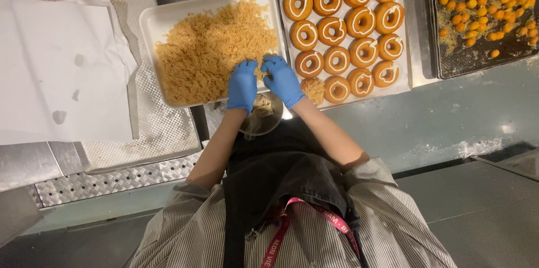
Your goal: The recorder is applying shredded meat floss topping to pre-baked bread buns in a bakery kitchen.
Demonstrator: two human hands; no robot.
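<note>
golden crumbs [213,49] under left hand [242,85], right hand [282,80]

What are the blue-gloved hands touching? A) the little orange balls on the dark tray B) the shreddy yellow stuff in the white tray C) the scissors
B: the left hand and right hand pinch golden shreds at the edge of the white tray.
</note>
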